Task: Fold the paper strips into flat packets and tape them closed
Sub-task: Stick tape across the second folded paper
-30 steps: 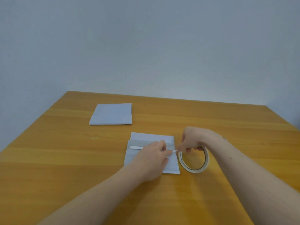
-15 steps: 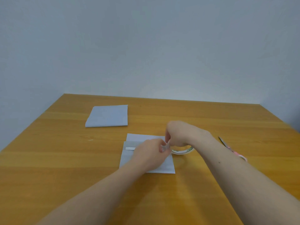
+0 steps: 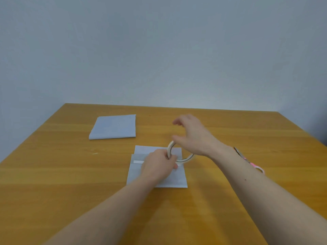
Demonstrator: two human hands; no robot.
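Both hands are over the folded packet point(image 3: 177, 179) near the middle of the wooden table point(image 3: 53, 174). The left hand point(image 3: 159, 166) rests on the packet's upper half with its fingers curled, and they appear to pinch the near side of the tape roll point(image 3: 184, 160). That roll stands tilted on edge, its lower rim down by the packet's right side. A short white strip of tape point(image 3: 138, 162) shows on the packet's flap, just left of the left hand.

The right hand point(image 3: 192, 137) hovers above and behind the roll, fingers spread and loosely arched. Its thumb is close to the roll's top rim; the hand is blurred, so whether it touches is hard to say.

Further back and to the left lies a second folded packet point(image 3: 114, 127), flat, well apart from the one under the hands. A pair of scissors point(image 3: 247, 160) with pink handles peeks out from behind the right forearm, lying on the table at the right. A small pale scrap point(image 3: 95, 153) sits on the wood to the left of the near packet.
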